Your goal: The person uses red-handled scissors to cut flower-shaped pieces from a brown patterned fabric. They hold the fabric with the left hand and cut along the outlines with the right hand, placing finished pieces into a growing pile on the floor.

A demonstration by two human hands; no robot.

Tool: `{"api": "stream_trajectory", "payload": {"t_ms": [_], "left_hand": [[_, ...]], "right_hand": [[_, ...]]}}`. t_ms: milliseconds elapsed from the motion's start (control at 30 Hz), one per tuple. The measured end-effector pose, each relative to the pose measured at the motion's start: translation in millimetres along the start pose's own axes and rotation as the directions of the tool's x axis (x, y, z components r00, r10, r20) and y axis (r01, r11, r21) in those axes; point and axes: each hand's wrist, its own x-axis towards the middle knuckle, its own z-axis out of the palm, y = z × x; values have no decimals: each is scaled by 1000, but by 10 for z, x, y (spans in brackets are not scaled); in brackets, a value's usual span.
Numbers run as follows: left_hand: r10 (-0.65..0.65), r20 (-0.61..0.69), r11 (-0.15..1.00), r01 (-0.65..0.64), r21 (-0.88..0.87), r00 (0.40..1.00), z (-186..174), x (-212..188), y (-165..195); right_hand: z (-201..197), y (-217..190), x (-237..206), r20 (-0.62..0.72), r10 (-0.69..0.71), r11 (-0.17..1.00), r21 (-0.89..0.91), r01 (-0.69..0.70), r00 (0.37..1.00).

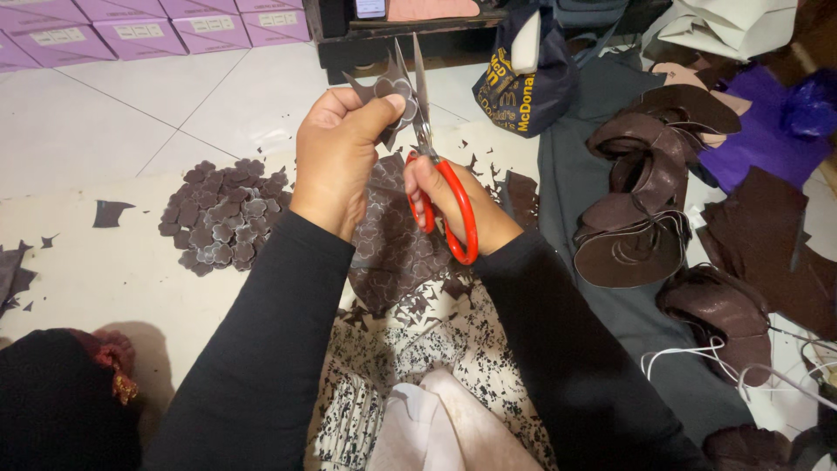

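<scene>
Head view: left hand [336,161] pinches brown leather cutout [384,92]; right hand [449,205] grips red-handled scissors [436,166], blades open. Thumb sits close, so a slip could nick it.

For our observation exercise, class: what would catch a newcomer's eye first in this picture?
First, the red-handled scissors at the centre, worked by the right hand, their blades open around a small dark flower-shaped cutout pinched in the left hand. Left of the hands, a pile of similar cutouts lies on the pale mat; on the right, curled brown leather pieces are heaped.
</scene>
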Motion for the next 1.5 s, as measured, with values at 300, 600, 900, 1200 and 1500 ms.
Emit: {"api": "stream_trajectory", "payload": {"t_ms": [300, 600, 900, 1200, 1500], "left_hand": [[1, 24, 1000, -1, 19, 1000, 2, 11, -11], [-53, 53, 998, 51, 46, 997, -24, 6, 52], [-102, 99, 995, 101, 14, 990, -63, -2, 100], [-8, 75, 1000, 9, -12, 997, -63, 19, 56], [60, 117, 998, -62, 14, 991, -52, 2, 15]], "right_hand": [[-26, 42, 12, -63, 47, 999, -19, -48, 997], [-45, 39, 23, -51, 57, 997, -44, -59, 997], [28, -94, -107, 148, -63, 979, 204, 32, 987], [-2, -29, -54, 42, 3, 999, 44, -4, 999], [-36, 60, 5, -47, 46, 999, -19, -47, 998]]}}
